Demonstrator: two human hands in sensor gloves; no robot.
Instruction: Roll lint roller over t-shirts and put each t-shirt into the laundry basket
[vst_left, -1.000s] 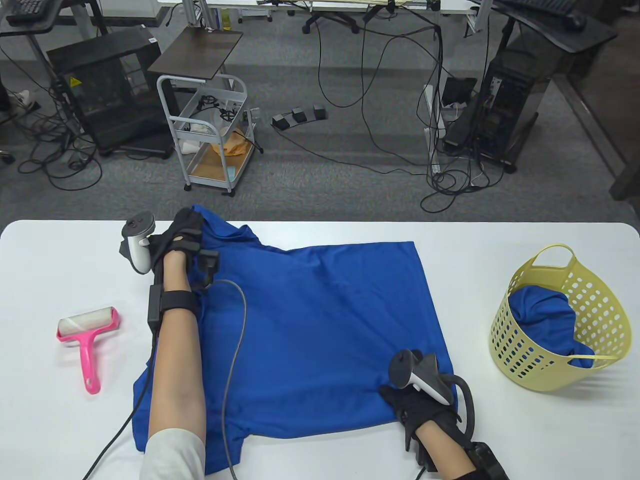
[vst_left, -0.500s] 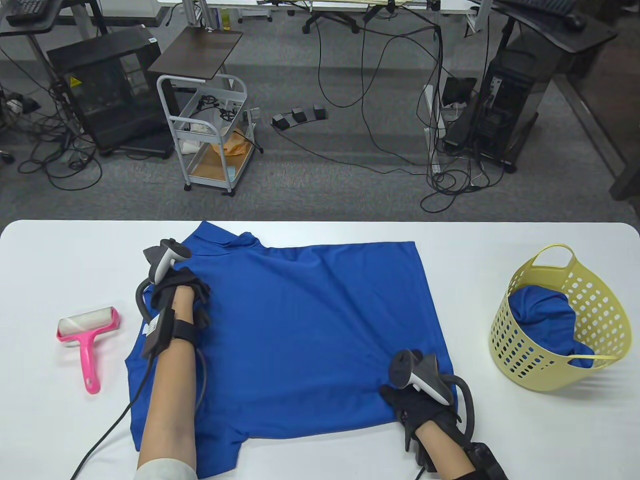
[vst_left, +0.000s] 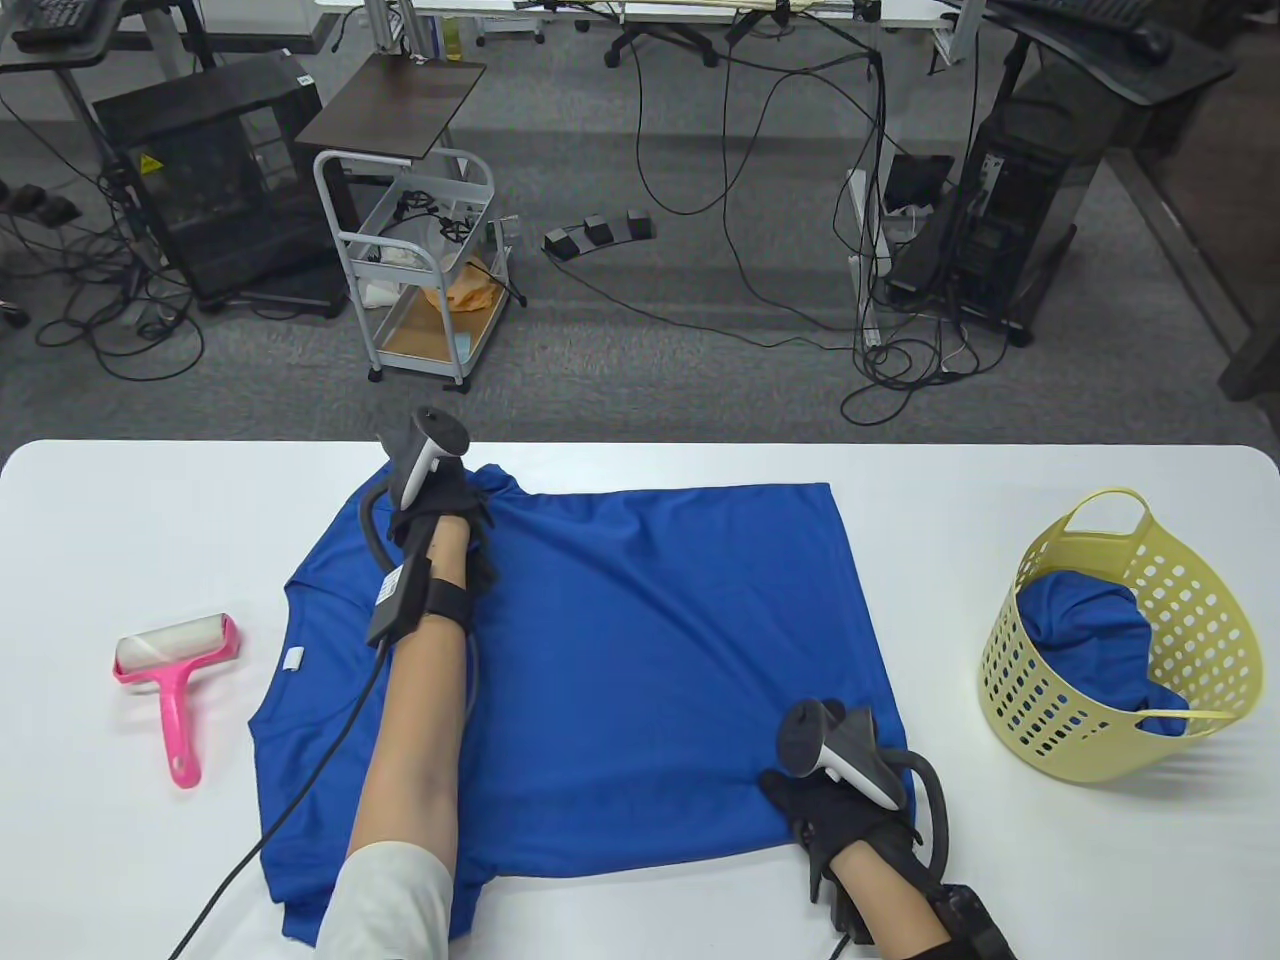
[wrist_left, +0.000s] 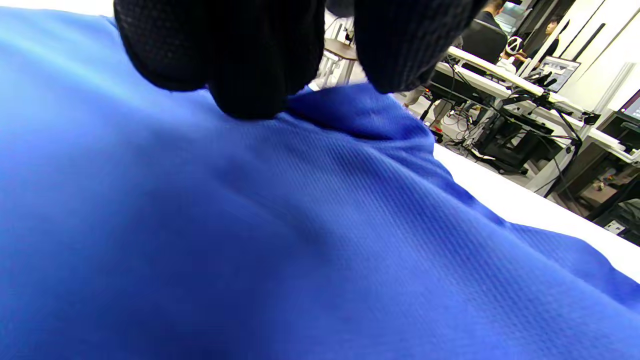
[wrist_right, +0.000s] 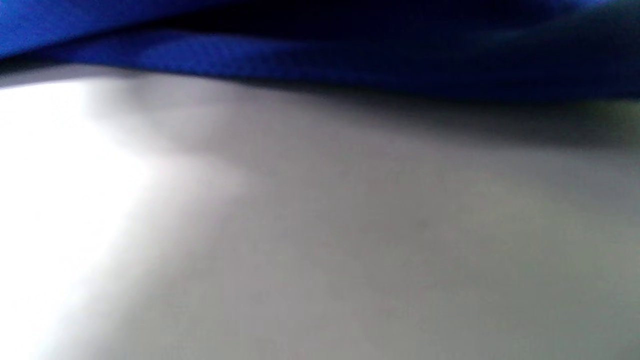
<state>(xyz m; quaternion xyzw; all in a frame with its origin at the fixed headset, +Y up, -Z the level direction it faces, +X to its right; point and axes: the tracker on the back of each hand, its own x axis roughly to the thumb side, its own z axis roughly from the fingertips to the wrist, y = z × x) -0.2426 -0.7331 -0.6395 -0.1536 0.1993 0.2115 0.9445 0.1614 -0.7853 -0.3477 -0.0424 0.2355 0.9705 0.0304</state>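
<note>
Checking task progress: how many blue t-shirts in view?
2: one t-shirt spread flat on the table; one bunched in the yellow basket at right. More may be hidden beneath it.

A blue t-shirt (vst_left: 640, 660) of fine, ribbed knit cloth with a faint sheen is spread on a smooth, matt white table (vst_left: 1000, 900); the weave is seen most clearly in the left wrist view (wrist_left: 350, 225). A pink lint roller (vst_left: 178, 680) of glossy plastic, its drum wrapped in white paper, is laid beside it. A pale yellow laundry basket (vst_left: 1115, 640) of perforated plastic is filled with more blue cloth (vst_left: 1085, 630). Both hands, left (vst_left: 445, 515) and right (vst_left: 850, 815), are covered in black knitted matt gloves.
</note>
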